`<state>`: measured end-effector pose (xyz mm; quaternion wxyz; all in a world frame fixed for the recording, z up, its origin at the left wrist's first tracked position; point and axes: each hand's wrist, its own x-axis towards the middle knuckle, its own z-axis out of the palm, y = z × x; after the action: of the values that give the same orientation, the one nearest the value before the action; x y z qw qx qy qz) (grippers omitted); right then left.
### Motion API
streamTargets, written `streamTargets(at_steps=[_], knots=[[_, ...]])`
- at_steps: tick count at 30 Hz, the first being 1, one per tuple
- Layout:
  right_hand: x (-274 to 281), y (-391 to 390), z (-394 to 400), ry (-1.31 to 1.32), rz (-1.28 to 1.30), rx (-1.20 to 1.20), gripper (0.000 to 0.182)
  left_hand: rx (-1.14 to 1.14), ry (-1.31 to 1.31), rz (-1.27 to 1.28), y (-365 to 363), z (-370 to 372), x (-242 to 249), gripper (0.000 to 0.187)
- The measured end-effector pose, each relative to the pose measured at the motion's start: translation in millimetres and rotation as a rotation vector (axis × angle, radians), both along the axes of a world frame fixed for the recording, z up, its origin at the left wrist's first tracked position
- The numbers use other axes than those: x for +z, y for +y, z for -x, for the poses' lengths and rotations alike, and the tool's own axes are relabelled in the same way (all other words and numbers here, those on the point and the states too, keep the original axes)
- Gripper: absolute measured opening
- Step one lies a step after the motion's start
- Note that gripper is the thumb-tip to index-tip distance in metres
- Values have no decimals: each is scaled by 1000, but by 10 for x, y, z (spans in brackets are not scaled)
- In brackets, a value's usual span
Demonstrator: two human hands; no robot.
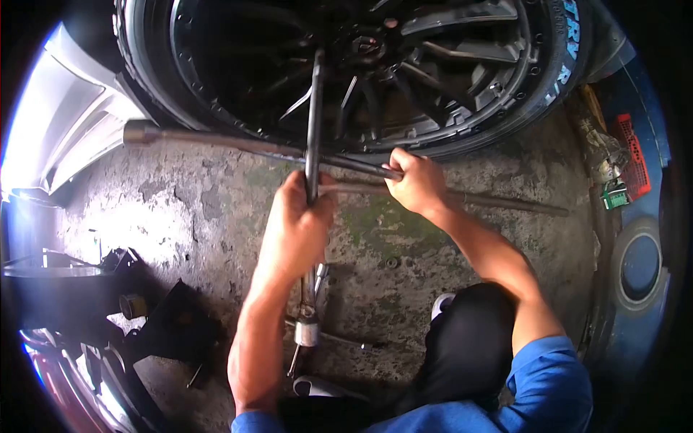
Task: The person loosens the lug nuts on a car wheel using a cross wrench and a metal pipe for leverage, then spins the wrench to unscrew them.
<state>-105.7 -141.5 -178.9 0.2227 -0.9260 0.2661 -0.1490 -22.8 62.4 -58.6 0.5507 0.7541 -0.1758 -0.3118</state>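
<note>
A cross-shaped lug wrench (315, 119) is in both my hands. Its upright bar reaches to the wheel (451, 108), near the hub. The bar crossing it has a socket (141, 133) at its left end. My left hand (296, 231) is wrapped round the upright bar below the crossing. Closed round the right end of the crossing bar is my right hand (419, 182). Whether the wrench's tip sits on a nut is too dark to tell. A thin bar (505, 203) runs rightward behind my hands, apparently along the floor.
Metal tools, one with a silver cylinder (307, 333), lie on the stained concrete floor (375, 281) below my left hand. Dark parts (173, 325) sit at left, near a pale car panel (86, 108). At right are a red perforated piece (634, 155) and a blue surface.
</note>
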Motion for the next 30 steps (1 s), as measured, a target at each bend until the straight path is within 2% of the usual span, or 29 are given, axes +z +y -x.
streamTargets(at_steps=[3, 5, 7, 8, 9, 10, 11, 13, 15, 16, 17, 18, 19, 20, 21, 25, 28, 30], knots=[[68, 36, 21, 3, -28, 41, 19, -13, 124, 88, 32, -24, 48, 21], [254, 31, 18, 294, -101, 31, 28, -22, 72, 68, 43, -61, -55, 27], [651, 42, 14, 576, -263, 63, 51, -17, -270, -109, 141, -61, 76, 42], [728, 42, 121, 523, -92, 119, 62, -31, -193, -280, 267, -81, 273, 57], [808, 55, 224, 467, 76, 178, 74, 15, -283, -253, 476, -65, 336, 64], [1362, 125, 225, 672, -74, 189, 92, 53, -247, -218, 689, -10, 652, 64], [1477, 135, 404, 410, -61, 196, 82, 95, -209, -179, 887, 66, 1055, 63], [2486, 338, 567, 270, -484, 133, 69, 238, -221, -83, 1262, 245, 1940, 60], [3476, 551, 779, -71, -668, 221, 52, 335, -448, -125, 1669, 386, 2900, 55], [4197, 678, 855, -224, -617, 305, 46, 377, -704, -176, 1839, 463, 3494, 49], [4847, 742, 923, -358, -509, 405, 48, 411, -963, -232, 1960, 542, 4007, 44], [5533, 911, 1030, -483, -562, 264, 41, 453, -1207, -245, 2101, 617, 4522, 44], [6016, 822, 1011, -750, -260, 495, 53, 477, -1417, -253, 2231, 676, 5026, 44], [6530, 756, 961, -1034, -93, 730, 47, 487, -1616, -271, 2329, 727, 5527, 44], [7127, 739, 917, -1185, 65, 891, 47, 495, -1772, -296, 2395, 804, 6007, 43], [8848, 675, 1090, -1193, 301, 1177, 49, 460, -2099, -399, 2455, 1204, 7642, 42], [9625, 554, 1246, -1126, 332, 1284, 51, 429, -2155, -467, 2302, 1470, 8492, 42], [10007, 466, 1357, -1100, 354, 1358, 52, 496, -2136, -520, 2201, 1630, 8855, 41]])
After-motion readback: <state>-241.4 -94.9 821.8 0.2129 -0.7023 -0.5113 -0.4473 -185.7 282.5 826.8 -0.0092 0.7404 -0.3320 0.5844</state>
